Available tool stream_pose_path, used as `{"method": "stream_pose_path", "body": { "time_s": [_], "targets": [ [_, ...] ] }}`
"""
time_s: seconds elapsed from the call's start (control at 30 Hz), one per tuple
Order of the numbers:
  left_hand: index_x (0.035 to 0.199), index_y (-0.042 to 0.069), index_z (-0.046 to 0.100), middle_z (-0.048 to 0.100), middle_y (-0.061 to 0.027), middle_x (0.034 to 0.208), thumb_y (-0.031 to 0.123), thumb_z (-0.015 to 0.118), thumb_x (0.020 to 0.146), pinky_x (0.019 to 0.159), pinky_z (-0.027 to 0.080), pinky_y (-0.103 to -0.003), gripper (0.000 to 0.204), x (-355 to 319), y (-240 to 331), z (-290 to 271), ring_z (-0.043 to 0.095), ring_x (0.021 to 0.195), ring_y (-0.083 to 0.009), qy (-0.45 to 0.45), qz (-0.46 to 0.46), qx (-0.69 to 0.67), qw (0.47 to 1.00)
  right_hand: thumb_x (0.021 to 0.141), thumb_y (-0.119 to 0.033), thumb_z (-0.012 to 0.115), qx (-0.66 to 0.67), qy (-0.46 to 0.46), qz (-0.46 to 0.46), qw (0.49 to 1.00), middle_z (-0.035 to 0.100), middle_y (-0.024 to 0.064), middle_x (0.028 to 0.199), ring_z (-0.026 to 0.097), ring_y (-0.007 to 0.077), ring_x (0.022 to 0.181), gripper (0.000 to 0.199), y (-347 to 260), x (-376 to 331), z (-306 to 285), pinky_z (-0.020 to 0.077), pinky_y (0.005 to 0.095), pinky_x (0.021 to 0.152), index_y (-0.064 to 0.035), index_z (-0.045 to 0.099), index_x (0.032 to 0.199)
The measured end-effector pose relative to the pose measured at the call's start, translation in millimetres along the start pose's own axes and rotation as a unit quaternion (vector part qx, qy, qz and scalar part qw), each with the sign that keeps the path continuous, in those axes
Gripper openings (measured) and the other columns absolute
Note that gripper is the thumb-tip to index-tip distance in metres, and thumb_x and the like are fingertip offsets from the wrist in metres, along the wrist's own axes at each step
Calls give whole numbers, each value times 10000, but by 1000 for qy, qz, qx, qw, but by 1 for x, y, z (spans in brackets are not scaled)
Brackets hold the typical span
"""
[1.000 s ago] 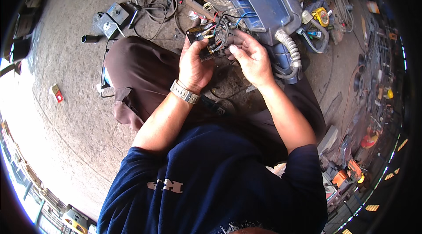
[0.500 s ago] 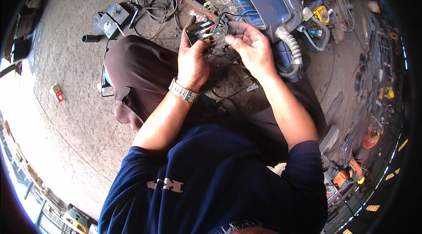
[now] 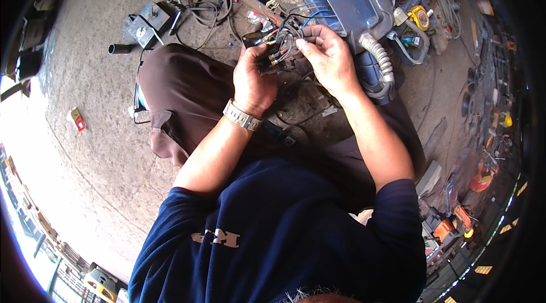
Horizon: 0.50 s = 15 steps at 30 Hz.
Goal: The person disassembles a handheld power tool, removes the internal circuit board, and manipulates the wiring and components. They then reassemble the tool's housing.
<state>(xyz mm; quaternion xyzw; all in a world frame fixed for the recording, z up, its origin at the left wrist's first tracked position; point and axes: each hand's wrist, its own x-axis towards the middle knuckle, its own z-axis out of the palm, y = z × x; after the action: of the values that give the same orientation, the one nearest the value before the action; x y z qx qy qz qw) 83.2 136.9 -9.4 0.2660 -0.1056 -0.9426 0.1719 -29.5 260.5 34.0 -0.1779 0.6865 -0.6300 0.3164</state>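
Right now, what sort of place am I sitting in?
Probably a repair workshop with work done on the ground. Both hands, left hand and right hand, hold a wire bundle over a bare concrete floor strewn with tools and a grey-blue machine housing.

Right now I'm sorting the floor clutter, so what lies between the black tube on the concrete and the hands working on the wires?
In the head view, between the black tube and the left hand on the wire bundle lies only the person's brown-trousered knee.
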Motion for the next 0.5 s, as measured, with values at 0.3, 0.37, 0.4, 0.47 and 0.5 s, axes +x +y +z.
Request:
{"method": "stream_pose_path", "body": {
  "time_s": [0.3, 0.37, 0.4, 0.47, 0.5],
  "targets": [
    [1182, 20, 644, 732, -102, 1095, 279, 504, 986, 962, 515, -394, 353, -3, 5, 1, 688, 987, -237, -45, -67, -51, 995, 1013, -123, 656, -4, -36, -18, 999, 741, 72, 936, 704, 97, 858, 177, -2, -3, -5, 572, 258, 767, 22, 672, 1112],
    [1188, 17, 639, 732, -107, 1084, 285, 511, 983, 949, 524, -395, 360, -6, 5, 4, 692, 969, -244, -14, -67, -72, 995, 1015, -141, 652, -9, -48, -28, 998, 747, 64, 933, 705, 105, 883, 190, -6, -8, -4, 570, 273, 788, 11, 701, 1117],
    [1191, 16, 637, 732, -109, 1079, 288, 515, 981, 943, 529, -395, 365, -7, 5, 7, 693, 960, -247, 2, -68, -83, 994, 1011, -142, 654, -54, -47, -36, 997, 749, 66, 942, 708, 115, 894, 193, -6, -10, -4, 568, 282, 798, 4, 708, 1126],
    [1191, 11, 632, 729, -117, 1073, 267, 521, 986, 926, 543, -402, 346, -5, 5, 2, 695, 943, -252, -17, -85, -102, 991, 1001, -142, 657, -143, -46, -52, 987, 754, 70, 959, 714, 136, 917, 205, -5, -15, -5, 566, 301, 820, -10, 722, 1143],
    [1191, 8, 629, 727, -122, 1070, 256, 524, 989, 918, 551, -406, 337, -4, 5, 0, 696, 934, -255, -26, -92, -111, 989, 967, -107, 678, -199, -26, -122, 972, 751, 99, 989, 727, 185, 917, 192, -5, -16, -2, 564, 316, 833, -12, 721, 1128]
  ]
}}
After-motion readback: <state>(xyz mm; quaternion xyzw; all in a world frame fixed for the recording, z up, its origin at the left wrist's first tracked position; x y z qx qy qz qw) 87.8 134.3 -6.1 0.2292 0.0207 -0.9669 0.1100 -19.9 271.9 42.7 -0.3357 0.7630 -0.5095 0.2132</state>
